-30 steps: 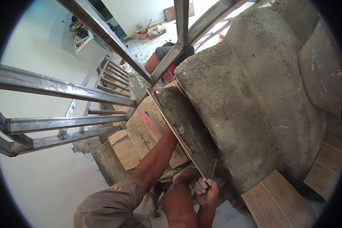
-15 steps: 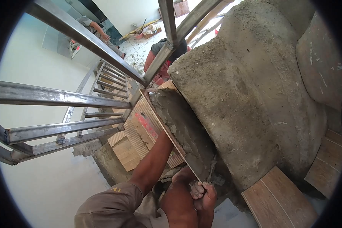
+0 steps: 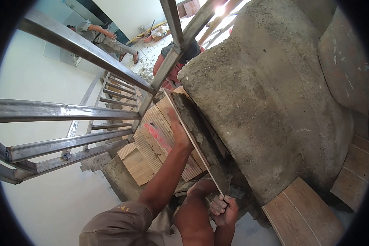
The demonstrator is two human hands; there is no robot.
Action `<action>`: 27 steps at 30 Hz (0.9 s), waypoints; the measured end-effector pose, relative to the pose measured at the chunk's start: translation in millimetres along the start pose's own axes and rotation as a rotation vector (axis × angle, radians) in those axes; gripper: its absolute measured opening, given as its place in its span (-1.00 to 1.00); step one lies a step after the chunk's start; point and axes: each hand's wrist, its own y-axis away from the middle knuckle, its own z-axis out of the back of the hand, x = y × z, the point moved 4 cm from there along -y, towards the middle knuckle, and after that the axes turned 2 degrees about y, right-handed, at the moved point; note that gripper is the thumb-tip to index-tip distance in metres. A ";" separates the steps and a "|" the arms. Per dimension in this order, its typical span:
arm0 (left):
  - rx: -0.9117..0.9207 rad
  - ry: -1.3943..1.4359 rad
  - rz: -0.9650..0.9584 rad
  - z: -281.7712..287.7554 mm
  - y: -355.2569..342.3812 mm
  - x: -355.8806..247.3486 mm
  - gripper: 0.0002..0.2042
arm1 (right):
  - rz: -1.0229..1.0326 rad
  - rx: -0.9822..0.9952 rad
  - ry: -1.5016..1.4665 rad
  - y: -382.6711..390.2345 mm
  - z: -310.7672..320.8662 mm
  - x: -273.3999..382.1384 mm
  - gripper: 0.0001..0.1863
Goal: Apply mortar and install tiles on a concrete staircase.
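A long, thin tile (image 3: 188, 133) with wet grey mortar (image 3: 207, 143) spread over its back stands steeply tilted beside a rough concrete mass. My right hand (image 3: 224, 210) is closed on its near corner, fingers curled at the edge. My left hand (image 3: 179, 128), smeared by motion, bears against the tile's other side, where it holds the tile along its length. My bare leg (image 3: 194, 221) is between my arms. Below my left hand, ribbed wood-look tiles (image 3: 141, 143) lie with a pink-red strip (image 3: 158, 137) on them.
Metal railing bars (image 3: 69, 110) cross the left side. The rough concrete mass (image 3: 266, 106) rises on the right. Wood-look tiles (image 3: 303, 215) lie at lower right. Beyond the railing, one person (image 3: 178, 61) is bent low and another (image 3: 104, 39) is farther back.
The tile has tipped up more steeply, showing less of its mortared back. More of my left hand has come into view. The farther person has moved, with legs and sandals now showing.
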 end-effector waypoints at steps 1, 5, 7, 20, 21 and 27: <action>-0.066 -0.109 -0.008 -9.0 5.2 -4.3 -0.26 | -0.025 0.050 -0.065 -2.1 2.1 -0.8 -0.75; -0.138 -0.321 -0.035 3.9 5.7 -20.8 -0.24 | -0.039 0.115 -0.145 -9.0 1.1 1.6 -0.73; -0.380 -1.095 -0.050 -12.1 25.5 -45.7 -0.26 | -0.021 0.121 -0.137 -7.9 1.3 10.0 -0.73; -0.077 -1.615 0.262 -33.7 41.7 -77.4 -0.36 | 0.013 0.139 -0.081 -13.2 7.9 31.2 -0.70; -0.074 -1.611 0.233 -31.1 40.2 -78.7 -0.34 | 0.011 0.142 -0.085 -13.5 7.6 30.3 -0.70; -0.117 -1.601 0.160 -31.8 35.9 -81.8 -0.31 | 0.029 0.144 -0.080 -14.4 5.8 31.1 -0.70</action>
